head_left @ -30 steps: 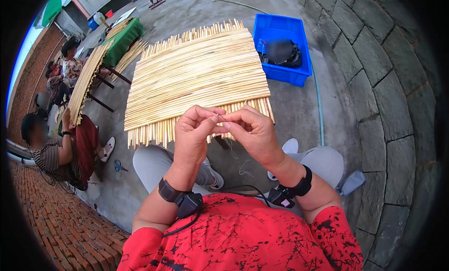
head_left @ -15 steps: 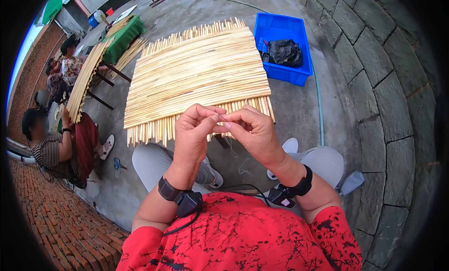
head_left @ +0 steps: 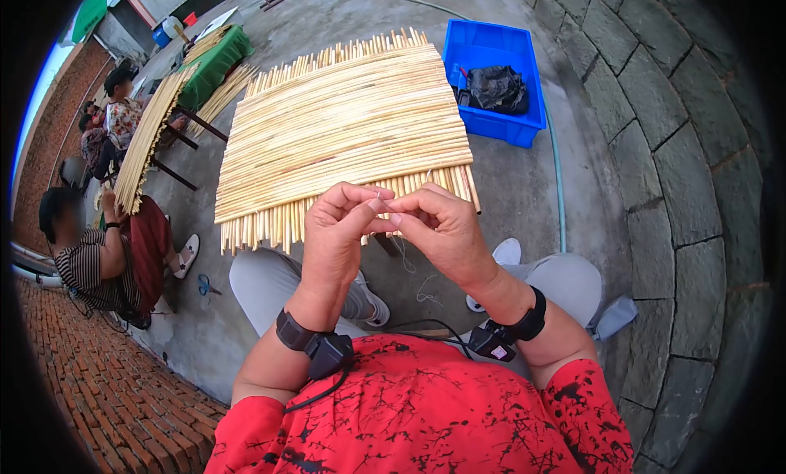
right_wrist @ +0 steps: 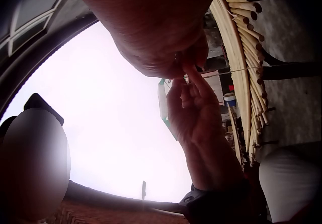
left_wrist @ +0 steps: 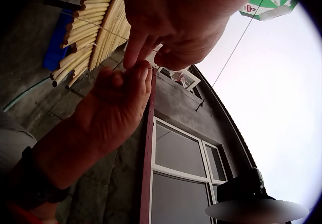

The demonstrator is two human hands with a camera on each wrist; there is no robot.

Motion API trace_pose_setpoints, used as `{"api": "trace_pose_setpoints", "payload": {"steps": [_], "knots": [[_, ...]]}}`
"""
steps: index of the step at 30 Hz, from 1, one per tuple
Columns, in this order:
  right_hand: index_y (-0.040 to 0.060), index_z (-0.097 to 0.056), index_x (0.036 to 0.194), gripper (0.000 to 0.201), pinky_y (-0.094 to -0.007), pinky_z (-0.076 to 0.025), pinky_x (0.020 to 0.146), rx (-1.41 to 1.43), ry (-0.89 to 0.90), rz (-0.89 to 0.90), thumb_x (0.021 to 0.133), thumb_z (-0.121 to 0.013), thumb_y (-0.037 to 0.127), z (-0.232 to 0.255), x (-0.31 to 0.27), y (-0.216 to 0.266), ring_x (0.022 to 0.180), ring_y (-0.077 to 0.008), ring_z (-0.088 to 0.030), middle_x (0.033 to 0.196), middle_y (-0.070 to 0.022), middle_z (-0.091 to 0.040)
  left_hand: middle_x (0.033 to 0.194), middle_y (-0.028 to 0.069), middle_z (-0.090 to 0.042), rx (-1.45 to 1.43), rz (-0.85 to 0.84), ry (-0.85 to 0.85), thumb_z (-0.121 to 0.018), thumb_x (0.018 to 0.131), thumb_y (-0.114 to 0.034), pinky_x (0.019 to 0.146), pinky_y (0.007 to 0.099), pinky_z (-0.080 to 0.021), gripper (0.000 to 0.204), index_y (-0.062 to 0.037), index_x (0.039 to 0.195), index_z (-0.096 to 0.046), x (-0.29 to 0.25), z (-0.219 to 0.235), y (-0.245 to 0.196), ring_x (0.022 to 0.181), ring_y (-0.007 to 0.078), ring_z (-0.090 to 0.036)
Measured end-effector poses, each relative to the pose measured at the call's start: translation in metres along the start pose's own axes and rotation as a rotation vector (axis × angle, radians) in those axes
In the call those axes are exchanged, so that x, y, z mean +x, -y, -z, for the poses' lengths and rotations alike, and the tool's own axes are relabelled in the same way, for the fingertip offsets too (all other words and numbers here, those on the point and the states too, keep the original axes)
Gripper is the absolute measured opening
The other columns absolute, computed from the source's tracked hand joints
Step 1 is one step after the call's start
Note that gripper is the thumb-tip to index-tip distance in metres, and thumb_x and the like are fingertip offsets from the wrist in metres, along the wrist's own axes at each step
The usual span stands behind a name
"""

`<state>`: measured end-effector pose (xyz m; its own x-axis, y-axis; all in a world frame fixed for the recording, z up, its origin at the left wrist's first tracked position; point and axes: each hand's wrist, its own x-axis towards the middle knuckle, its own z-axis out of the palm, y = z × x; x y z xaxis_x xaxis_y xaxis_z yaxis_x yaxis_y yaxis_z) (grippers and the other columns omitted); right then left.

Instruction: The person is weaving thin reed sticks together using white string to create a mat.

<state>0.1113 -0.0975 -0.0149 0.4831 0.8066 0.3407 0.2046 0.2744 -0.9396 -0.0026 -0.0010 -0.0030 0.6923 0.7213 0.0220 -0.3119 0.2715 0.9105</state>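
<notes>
My left hand (head_left: 340, 220) and right hand (head_left: 446, 228) meet at the fingertips in front of my chest, at the near edge of a layered mat of pale reed sticks (head_left: 344, 122). Between thumb and forefinger, each hand pinches a fine thread (left_wrist: 113, 32), its pinched part mostly hidden by the fingertips. In both wrist views the strand runs taut from the stick ends to the fingers. Below the hands, loose thread (head_left: 407, 259) dangles in the head view. The top sticks lie crosswise over others whose ends poke out at front and back.
Right of the mat stands a blue crate (head_left: 499, 130) holding a black plastic bag (head_left: 496, 89). Blue scissors (head_left: 206, 285) lie on the concrete at left. A seated person (head_left: 102, 253) works at another reed mat (head_left: 151, 142). A hose (head_left: 558, 196) runs along the stone wall.
Both hands stay together with almost no movement, only a slight shift at the fingertips. The seated person's hand at left has moved a little along their mat.
</notes>
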Motion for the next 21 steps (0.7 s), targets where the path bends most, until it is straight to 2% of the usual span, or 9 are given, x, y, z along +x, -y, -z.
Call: {"api": "trace_pose_setpoints", "payload": {"steps": [12,14,21], "knots": [[0.0001,-0.064,0.083,0.009,-0.0214,-0.036,0.046,-0.081,0.018,0.003,0.074,-0.061,0.0,-0.0003,-0.001,0.005,0.054,-0.0062,-0.047,0.069,-0.004,-0.054,0.091,0.0188,-0.06,-0.038,0.024,-0.017,-0.053,0.081,0.001,0.064,0.0291,-0.056,0.003,0.0013,0.081,-0.056,-0.0034,0.0028,-0.0022,0.08,0.021,-0.063],[0.0004,-0.064,0.084,0.01,-0.0209,-0.036,0.046,-0.03,-0.021,0.022,0.075,-0.061,0.001,-0.0018,-0.0007,0.0037,0.053,-0.0058,-0.047,0.068,-0.0037,-0.054,0.091,0.0176,-0.06,-0.046,-0.023,-0.044,-0.051,0.078,0.006,0.067,0.0295,-0.056,0.005,0.0026,0.078,-0.055,-0.0037,0.0023,-0.0015,0.078,0.0179,-0.062],[0.0006,-0.065,0.084,0.01,-0.0208,-0.036,0.046,-0.032,-0.009,-0.013,0.075,-0.061,0.001,-0.0017,-0.0023,0.007,0.053,-0.0056,-0.046,0.067,-0.0035,-0.054,0.09,0.0176,-0.059,-0.001,-0.038,-0.022,-0.052,0.077,0.007,0.067,0.0293,-0.055,0.005,0.003,0.076,-0.054,-0.0038,0.0011,-0.0024,0.076,0.0187,-0.062]]}}
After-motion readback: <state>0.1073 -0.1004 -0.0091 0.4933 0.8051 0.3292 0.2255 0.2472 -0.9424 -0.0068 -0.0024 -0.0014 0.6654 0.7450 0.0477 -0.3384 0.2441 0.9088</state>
